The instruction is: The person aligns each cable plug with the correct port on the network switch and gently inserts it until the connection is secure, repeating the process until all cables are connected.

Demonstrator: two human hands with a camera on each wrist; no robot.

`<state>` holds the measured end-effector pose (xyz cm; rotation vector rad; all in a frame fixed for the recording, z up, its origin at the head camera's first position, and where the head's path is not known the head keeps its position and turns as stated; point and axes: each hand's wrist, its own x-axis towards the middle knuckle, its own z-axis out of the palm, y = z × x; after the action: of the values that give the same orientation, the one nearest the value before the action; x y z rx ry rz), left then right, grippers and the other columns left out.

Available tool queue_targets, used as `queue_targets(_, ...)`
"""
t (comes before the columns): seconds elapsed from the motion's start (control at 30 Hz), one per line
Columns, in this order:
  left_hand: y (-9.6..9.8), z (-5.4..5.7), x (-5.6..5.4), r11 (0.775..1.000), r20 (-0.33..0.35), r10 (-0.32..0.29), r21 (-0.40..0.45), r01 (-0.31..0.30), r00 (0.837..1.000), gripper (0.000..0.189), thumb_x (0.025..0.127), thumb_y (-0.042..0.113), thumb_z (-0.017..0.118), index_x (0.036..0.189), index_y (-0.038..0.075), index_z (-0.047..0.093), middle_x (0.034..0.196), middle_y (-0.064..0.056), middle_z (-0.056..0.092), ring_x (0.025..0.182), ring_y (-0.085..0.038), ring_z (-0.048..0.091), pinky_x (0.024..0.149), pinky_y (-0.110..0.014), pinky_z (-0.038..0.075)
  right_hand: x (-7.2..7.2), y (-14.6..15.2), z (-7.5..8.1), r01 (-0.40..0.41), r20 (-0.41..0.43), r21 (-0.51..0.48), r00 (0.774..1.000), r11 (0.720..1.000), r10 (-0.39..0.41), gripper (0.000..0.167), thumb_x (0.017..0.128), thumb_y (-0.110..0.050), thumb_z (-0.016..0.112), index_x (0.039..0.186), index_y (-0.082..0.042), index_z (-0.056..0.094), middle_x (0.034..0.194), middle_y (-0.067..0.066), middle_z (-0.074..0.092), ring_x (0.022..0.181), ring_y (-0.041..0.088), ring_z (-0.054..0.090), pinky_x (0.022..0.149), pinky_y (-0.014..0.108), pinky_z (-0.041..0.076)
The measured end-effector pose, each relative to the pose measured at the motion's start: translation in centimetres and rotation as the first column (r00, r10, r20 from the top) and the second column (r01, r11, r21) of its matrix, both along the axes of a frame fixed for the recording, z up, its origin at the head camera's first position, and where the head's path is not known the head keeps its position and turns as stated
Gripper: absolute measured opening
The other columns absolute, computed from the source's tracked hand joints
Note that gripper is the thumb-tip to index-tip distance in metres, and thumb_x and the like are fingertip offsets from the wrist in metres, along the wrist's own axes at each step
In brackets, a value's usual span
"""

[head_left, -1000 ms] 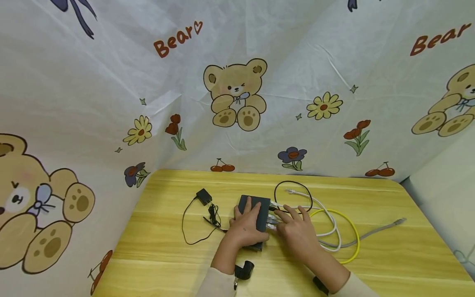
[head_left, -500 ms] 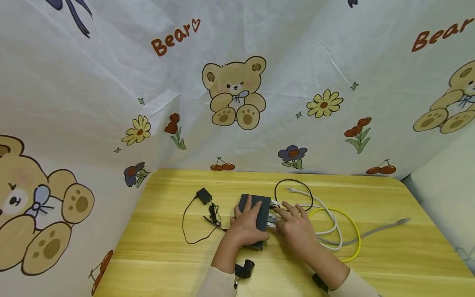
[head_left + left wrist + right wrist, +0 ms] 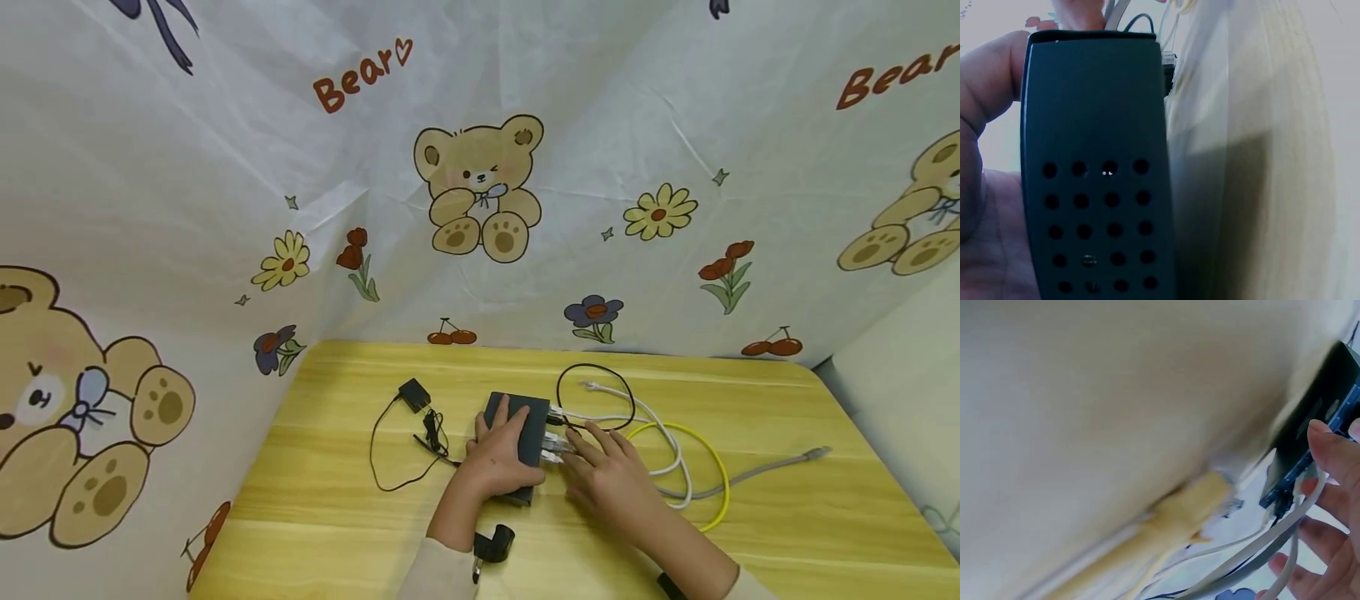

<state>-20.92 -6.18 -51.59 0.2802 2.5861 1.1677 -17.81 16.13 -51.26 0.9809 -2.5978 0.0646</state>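
My left hand [image 3: 495, 458] grips a dark network switch [image 3: 536, 412], fingers spread over its top and thumb at its near right edge. In the left wrist view, the switch's side [image 3: 1094, 100] shows rows of round vent holes. Several network cable plugs [image 3: 552, 457] sit along the switch's right side. My right hand [image 3: 611, 475] is just right of these plugs, its fingers spread. In the right wrist view, the thumb and fingers [image 3: 1329, 450] stand apart near the ports, and a white cable [image 3: 1254, 547] passes across the fingers. A yellow cable's loose plug [image 3: 1191, 503] lies close by, blurred.
A black power adapter [image 3: 415, 395] with a bundled cord lies left of the switch. White, yellow [image 3: 723, 475] and grey cables [image 3: 772, 464] loop across the table's right side, with a thin black cable [image 3: 596, 365] behind. A bear-print cloth [image 3: 480, 300] hangs behind the table.
My right hand has drawn back slightly to the right and toward me, so more of the plugs shows. My left hand stays on the switch.
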Motion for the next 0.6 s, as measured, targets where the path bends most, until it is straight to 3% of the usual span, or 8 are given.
queue_targets(0.23,0.2,-0.1,0.1,1.000,-0.005,-0.003,-0.021,0.003,1.000,0.098,0.075,0.031,0.082,0.158,0.026,0.030,0.168,-0.006,0.002,0.147,-0.055,-0.005,0.104,-0.078,0.015,1.0,1.9,-0.4,-0.027,0.023,0.004,0.999,1.000,0.027,0.063,0.072,-0.040,0.087,0.129,-0.021,0.070,0.143,0.012,0.057,0.131,0.044,0.050,0.097,0.061,0.045)
queue_targets(0.4,0.3,-0.1,0.0,1.000,-0.008,-0.002,-0.021,0.001,1.000,0.098,0.076,0.031,0.082,0.159,0.026,0.030,0.168,-0.006,0.002,0.147,-0.054,-0.005,0.104,-0.078,0.016,1.8,3.5,0.2,-0.046,0.026,-0.017,0.999,0.999,0.047,0.059,0.073,-0.041,0.086,0.128,-0.024,0.071,0.145,0.012,0.055,0.131,0.046,0.048,0.096,0.061,0.044)
queue_targets(0.6,0.5,0.1,-0.1,1.000,-0.004,-0.002,-0.028,0.002,1.000,0.099,0.076,0.031,0.082,0.159,0.027,0.029,0.169,-0.006,0.002,0.147,-0.055,-0.005,0.103,-0.077,0.018,3.1,6.1,0.7,-0.101,0.072,0.008,0.992,0.995,0.100,0.062,0.064,-0.044,0.088,0.123,-0.033,0.073,0.148,0.014,0.052,0.131,0.051,0.043,0.091,0.065,0.044)
